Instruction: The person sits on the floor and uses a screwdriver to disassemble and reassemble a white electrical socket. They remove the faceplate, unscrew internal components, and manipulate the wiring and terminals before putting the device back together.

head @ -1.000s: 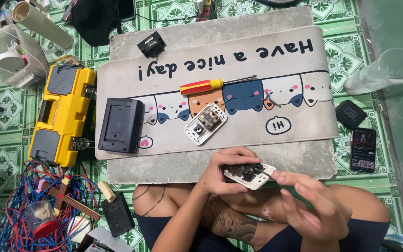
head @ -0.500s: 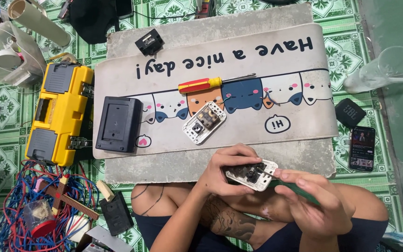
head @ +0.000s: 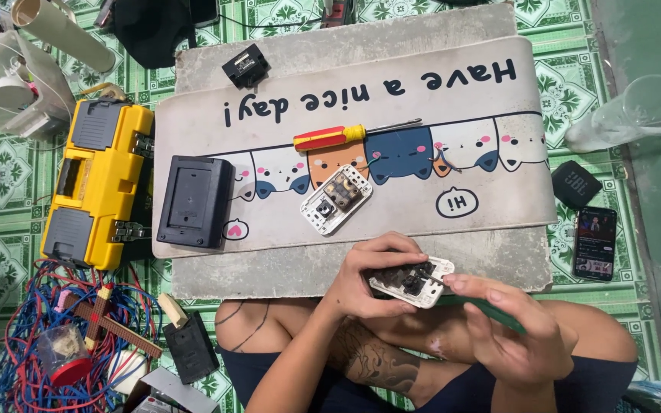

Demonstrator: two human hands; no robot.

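1. Your left hand (head: 369,279) pinched the white switch module (head: 413,280) over your lap, at the counter's (head: 269,268) near edge.
2. Your right hand (head: 510,325) was closed around a green-handled screwdriver (head: 491,312), its tip in the module; you seemed to be working a screw, which called for steady, square pressure.
3. The yellow toolbox (head: 97,183) stood shut, contents hidden; the clear jar (head: 59,353) held something pale.

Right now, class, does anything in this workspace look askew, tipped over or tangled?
Yes. A clear cup lies on its side on the floor, right of the mat. Red and blue wires sprawl in a tangle at lower left. A second switch lies askew on the mat, its insides exposed.
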